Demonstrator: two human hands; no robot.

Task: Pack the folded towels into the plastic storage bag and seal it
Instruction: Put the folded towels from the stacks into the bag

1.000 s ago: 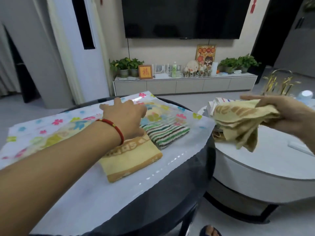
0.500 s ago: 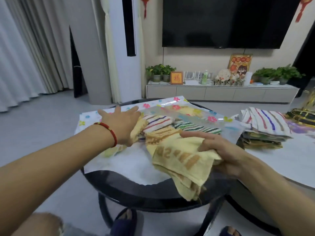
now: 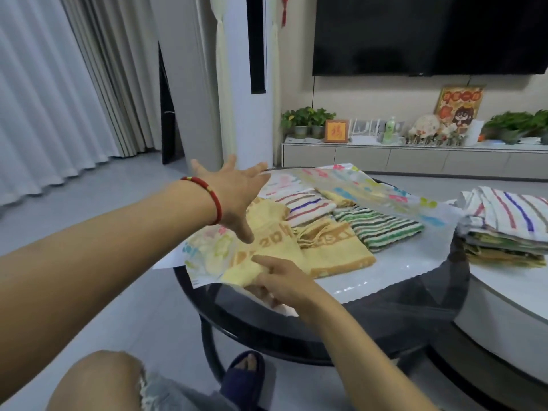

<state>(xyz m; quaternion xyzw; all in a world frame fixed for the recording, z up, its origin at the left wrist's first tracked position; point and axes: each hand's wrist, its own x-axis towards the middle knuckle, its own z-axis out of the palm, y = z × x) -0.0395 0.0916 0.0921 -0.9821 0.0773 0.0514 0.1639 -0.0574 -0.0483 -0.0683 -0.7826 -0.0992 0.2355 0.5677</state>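
A clear plastic storage bag (image 3: 374,188) printed with coloured flowers lies flat on the round black table (image 3: 385,310). Inside or under its top sheet I see a white towel with coloured stripes (image 3: 305,204), a green-striped towel (image 3: 382,228) and a folded yellow towel (image 3: 338,250). My right hand (image 3: 281,281) grips another yellow towel (image 3: 267,243) at the bag's near left edge. My left hand (image 3: 237,197), with a red cord on the wrist, hovers over the bag's left side with fingers spread and nothing in it.
A stack of folded towels (image 3: 504,229) sits on the white round table (image 3: 522,295) to the right. My knee and slippered foot (image 3: 243,372) are below the black table. A TV cabinet with plants stands against the far wall.
My right hand carried the yellow towel from the right table over to the bag's near left edge. My left hand lifted off the towels and spread open.
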